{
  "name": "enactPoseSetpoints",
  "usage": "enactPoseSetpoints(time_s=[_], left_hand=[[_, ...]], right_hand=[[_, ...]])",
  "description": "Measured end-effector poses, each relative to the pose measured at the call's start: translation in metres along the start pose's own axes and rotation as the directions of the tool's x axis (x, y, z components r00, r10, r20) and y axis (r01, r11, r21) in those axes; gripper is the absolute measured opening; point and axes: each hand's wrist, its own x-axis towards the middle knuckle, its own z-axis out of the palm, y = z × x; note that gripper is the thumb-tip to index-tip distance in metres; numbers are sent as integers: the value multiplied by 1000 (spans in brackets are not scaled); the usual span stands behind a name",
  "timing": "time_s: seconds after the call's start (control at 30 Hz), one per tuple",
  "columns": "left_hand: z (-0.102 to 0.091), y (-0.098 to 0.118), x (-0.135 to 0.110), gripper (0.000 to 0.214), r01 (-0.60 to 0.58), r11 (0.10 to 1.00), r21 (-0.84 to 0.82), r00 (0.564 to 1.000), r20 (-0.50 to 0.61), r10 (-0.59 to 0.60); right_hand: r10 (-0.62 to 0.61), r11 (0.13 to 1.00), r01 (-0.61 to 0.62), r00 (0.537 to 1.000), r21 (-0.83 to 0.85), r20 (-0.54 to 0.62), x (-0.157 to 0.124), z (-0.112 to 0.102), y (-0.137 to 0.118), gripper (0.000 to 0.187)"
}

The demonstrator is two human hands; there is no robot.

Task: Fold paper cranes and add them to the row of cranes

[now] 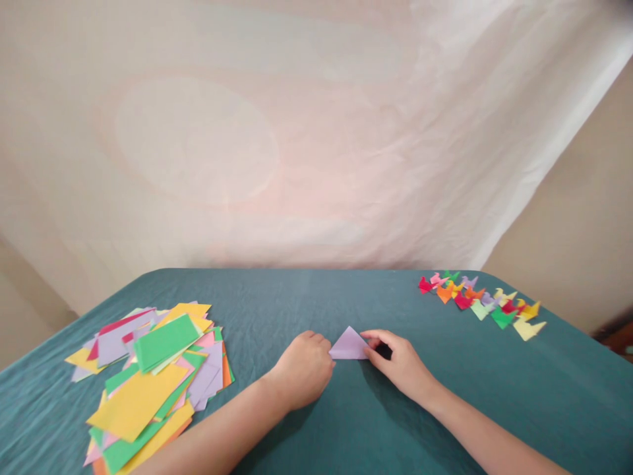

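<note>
A piece of lilac paper (349, 345), folded to a triangle with its point up and away from me, is held between my two hands over the middle of the table. My left hand (305, 369) is closed at the paper's left corner, its fingertips mostly hidden behind the knuckles. At the right corner, my right hand (398, 363) pinches the paper between thumb and forefinger, the fingers curved with a dark gap inside them.
On the left lies a loose pile of coloured paper sheets (143, 402). Several small folded paper birds (479, 300) stand in rows at the far right. A dark green cloth (306, 297) covers the table, and a pale fabric sheet (316, 165) hangs behind it.
</note>
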Motion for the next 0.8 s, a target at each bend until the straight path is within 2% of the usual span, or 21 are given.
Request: enactPoseSetpoints(time_s=[0.07, 0.17, 0.27, 0.33, 0.47, 0.63, 0.8], left_hand=[[2, -3, 1, 27, 58, 998, -29, 997, -49, -59], [7, -8, 1, 22, 163, 970, -183, 975, -120, -186], [15, -10, 0, 34, 169, 922, -347, 953, -180, -243], [19, -10, 0, 37, 135, 905, -403, 947, -217, -238], [22, -8, 0, 25, 82, 897, -433, 935, -278, -220], [19, -7, 1, 23, 59, 901, -430, 912, -345, -224], [18, -8, 0, 15, -12, 922, -387, 909, -388, -152]], right_hand=[[-2, 1000, 2, 1000, 12, -5, 0, -1, -1, 23], [-55, 998, 56, 998, 17, -40, 0, -2, -5, 21], [-143, 990, 143, 985, -3, -93, -1, -2, -8, 19], [-215, 977, 215, 967, -18, -134, -2, -1, -11, 18], [-327, 945, 324, 929, -48, -173, -5, -1, -17, 16], [-390, 921, 381, 907, -85, -161, -6, -2, -23, 16], [-441, 896, 426, 887, -123, -141, -6, -3, -25, 15]])
